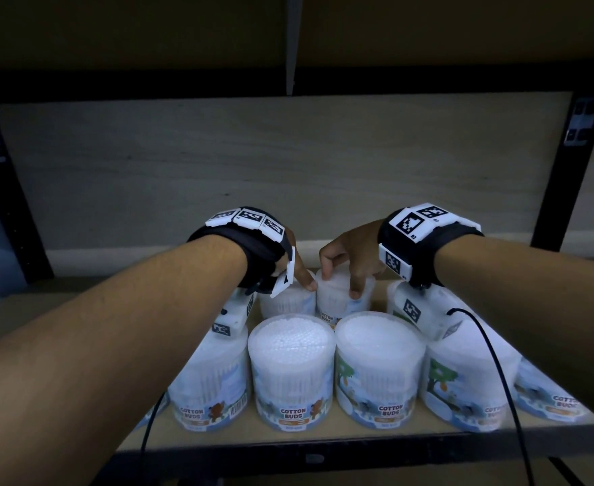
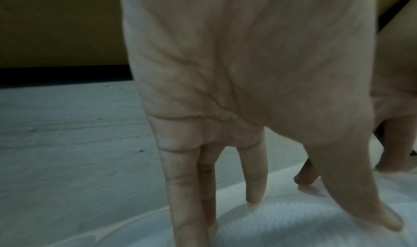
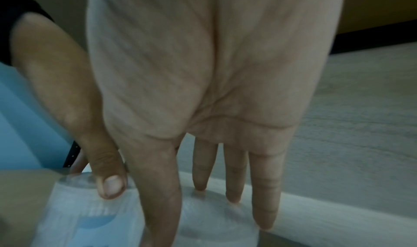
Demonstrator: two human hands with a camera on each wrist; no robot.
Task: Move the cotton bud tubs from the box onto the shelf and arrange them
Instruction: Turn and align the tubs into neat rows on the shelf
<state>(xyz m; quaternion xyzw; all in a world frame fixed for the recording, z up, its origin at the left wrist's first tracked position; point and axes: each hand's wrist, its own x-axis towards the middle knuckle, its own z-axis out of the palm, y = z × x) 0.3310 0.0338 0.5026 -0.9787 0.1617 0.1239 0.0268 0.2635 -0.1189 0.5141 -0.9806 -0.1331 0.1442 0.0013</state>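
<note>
Clear round cotton bud tubs stand in two rows on the wooden shelf [image 1: 327, 437]. My left hand [image 1: 299, 271] reaches over the front row and holds the left back-row tub [image 1: 283, 303] from above, thumb on its near rim. In the left wrist view the fingers [image 2: 253, 195] drop round this tub's lid [image 2: 304, 224]. My right hand [image 1: 344, 275] grips the neighbouring back-row tub [image 1: 337, 301] by its top with curled fingers. The right wrist view shows fingertips [image 3: 233, 197] on that lid [image 3: 214, 220]. The box is out of view.
Several front-row tubs [image 1: 292, 373] stand under my forearms, near the shelf's black front edge [image 1: 323, 459]. Another tub [image 1: 399, 296] sits back right beneath my right wrist. Black uprights [image 1: 565, 177] frame the bay, and a shelf board hangs low overhead. Wrist cables [image 1: 499, 373] trail over the tubs.
</note>
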